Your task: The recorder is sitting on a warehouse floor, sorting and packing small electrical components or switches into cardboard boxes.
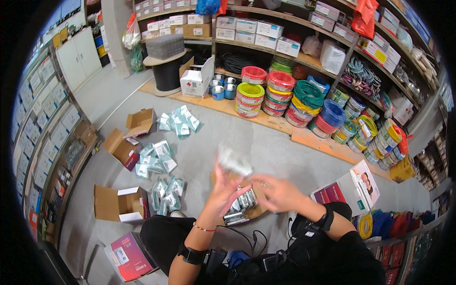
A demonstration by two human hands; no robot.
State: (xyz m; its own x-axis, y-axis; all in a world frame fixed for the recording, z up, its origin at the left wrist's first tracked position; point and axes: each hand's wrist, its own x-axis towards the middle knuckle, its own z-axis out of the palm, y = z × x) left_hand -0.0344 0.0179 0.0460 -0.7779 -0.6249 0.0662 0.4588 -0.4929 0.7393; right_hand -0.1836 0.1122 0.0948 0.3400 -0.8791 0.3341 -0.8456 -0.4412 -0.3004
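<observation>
A small clear-wrapped packet [235,161], pale and smeared by motion, is at the raised fingers of my left hand [221,190]. That hand has its palm turned up, and the packet appears gripped by the fingers. My right hand [278,192] is just to the right, its fingers bent toward the packet's lower corner. Blur hides whether they touch it or pinch anything. Below both hands sits an open cardboard box [258,212] between my feet. Several silvery wrapped packets [243,202] stand in rows inside it, partly covered by my hands.
Piles of pale green packets [154,159] lie on the floor to the left, beside open cartons [107,202]. A printed box [130,256] is near my left leg, and an open white-and-magenta carton [349,187] at right. Wire coils [280,92] and shelves [304,57] line the back.
</observation>
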